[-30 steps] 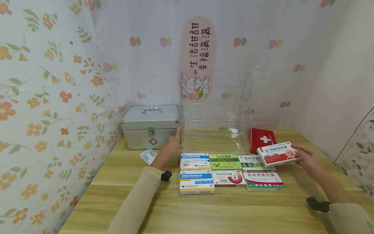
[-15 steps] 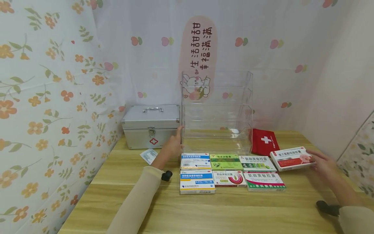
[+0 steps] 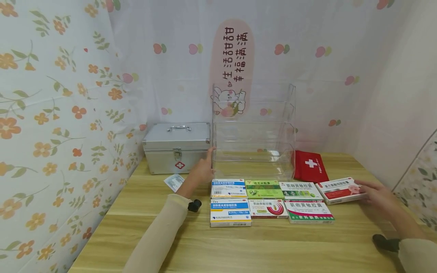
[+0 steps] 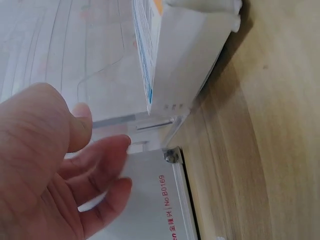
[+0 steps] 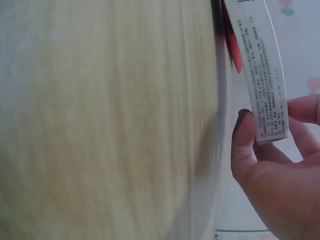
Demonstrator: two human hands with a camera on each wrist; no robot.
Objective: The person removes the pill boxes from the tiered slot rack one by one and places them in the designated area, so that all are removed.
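Observation:
My right hand (image 3: 375,195) pinches the right end of a red-and-white medicine box (image 3: 341,190), thumb and fingers on opposite sides in the right wrist view. The box sits low at the right end of the back row of medicine boxes, beside a white-and-green box (image 3: 300,190). My left hand (image 3: 203,169) is at the left side of a clear acrylic tiered rack (image 3: 252,156). Its index finger is raised against the rack's side in the head view, and its other fingers are loosely bent. A blue-and-white medicine box (image 4: 182,55) stands close to that hand.
A silver first-aid case (image 3: 175,161) stands left of the rack, a printed slip (image 3: 174,182) before it. A red first-aid pouch (image 3: 308,167) lies right of the rack. Several medicine boxes, including a green one (image 3: 263,189), lie in two rows in front.
My right hand has carried the red-and-white box rightward and lowered it, uncovering the white-and-green box. The left hand has stayed at the rack's side.

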